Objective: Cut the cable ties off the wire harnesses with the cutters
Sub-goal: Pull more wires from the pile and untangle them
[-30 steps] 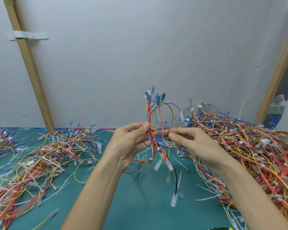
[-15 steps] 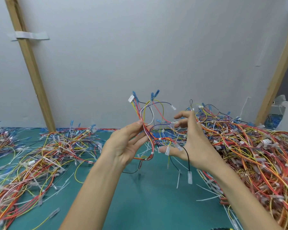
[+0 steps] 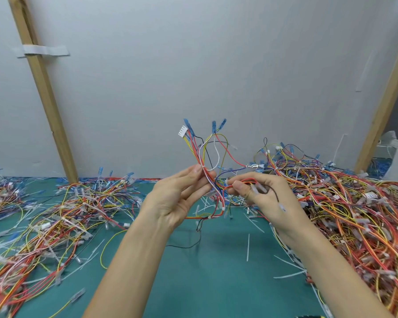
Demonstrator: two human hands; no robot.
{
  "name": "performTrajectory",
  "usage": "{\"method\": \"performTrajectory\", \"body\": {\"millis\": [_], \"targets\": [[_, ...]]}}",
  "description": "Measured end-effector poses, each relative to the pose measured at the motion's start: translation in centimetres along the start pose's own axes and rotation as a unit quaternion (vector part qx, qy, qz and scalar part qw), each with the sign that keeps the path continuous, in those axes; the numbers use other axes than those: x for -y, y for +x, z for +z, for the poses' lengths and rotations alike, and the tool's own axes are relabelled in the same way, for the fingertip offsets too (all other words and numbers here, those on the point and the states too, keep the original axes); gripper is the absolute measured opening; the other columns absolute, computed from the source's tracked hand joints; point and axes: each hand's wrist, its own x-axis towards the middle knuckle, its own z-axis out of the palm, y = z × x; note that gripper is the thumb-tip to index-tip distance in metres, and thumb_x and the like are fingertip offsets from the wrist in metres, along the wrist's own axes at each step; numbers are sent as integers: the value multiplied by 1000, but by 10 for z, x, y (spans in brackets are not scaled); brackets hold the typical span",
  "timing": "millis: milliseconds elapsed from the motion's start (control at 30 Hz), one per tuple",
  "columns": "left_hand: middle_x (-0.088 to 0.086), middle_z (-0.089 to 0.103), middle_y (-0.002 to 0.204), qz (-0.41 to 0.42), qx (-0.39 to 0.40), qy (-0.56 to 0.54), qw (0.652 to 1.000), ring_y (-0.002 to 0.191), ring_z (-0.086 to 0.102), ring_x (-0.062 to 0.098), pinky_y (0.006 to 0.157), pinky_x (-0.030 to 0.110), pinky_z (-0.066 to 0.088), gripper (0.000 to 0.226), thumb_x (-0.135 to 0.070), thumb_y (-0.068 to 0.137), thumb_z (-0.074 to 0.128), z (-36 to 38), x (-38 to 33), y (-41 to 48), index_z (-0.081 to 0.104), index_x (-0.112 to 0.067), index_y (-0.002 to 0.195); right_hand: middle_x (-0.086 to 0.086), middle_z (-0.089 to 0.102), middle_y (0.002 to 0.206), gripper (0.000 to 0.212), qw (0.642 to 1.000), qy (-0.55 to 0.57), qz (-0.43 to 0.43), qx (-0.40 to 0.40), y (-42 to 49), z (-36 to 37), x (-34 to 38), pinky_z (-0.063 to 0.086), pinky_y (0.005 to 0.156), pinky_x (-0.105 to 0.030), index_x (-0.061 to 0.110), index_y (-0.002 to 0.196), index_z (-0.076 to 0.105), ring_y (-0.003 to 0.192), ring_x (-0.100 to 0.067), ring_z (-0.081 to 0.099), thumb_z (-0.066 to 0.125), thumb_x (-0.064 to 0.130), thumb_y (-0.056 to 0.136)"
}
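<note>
Pinching harness (image 3: 194, 149): L hand (image 3: 177, 199), R hand (image 3: 268, 198)

A teal worktop (image 3: 205, 283) runs back to a pale grey wall (image 3: 193, 65). At the worktop's far left edge a slanting left wooden post (image 3: 45, 95) stands against the wall, crossed by a strip of grey tape (image 3: 55, 51). A right wooden post (image 3: 385, 102) slants at the far right.

Matt green mat (image 3: 216, 283), wooden posts (image 3: 44, 92), plastic-sheathed wires (image 3: 365, 214).
</note>
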Motion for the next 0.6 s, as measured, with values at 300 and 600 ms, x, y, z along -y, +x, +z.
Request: {"method": "performTrajectory", "body": {"millis": [300, 600], "targets": [[22, 75, 89, 8, -22, -7, 1000, 86, 76, 32, 74, 37, 62, 7, 4, 83, 67, 0, -3, 0, 69, 6, 90, -11, 77, 93, 17, 994, 45, 87, 43, -4, 2, 1, 49, 58, -22, 20, 99, 72, 82, -22, 73, 66, 34, 93], [33, 71, 93, 2, -34, -23, 999, 88, 75, 37, 76, 42, 61, 6, 10, 86, 61, 5, -6, -4, 62, 7, 81, -1, 76, 94, 21, 990, -26, 84, 108, -4, 9, 3, 50, 59, -25, 17, 97, 73, 83, -17, 73, 82, 30, 83]]}}
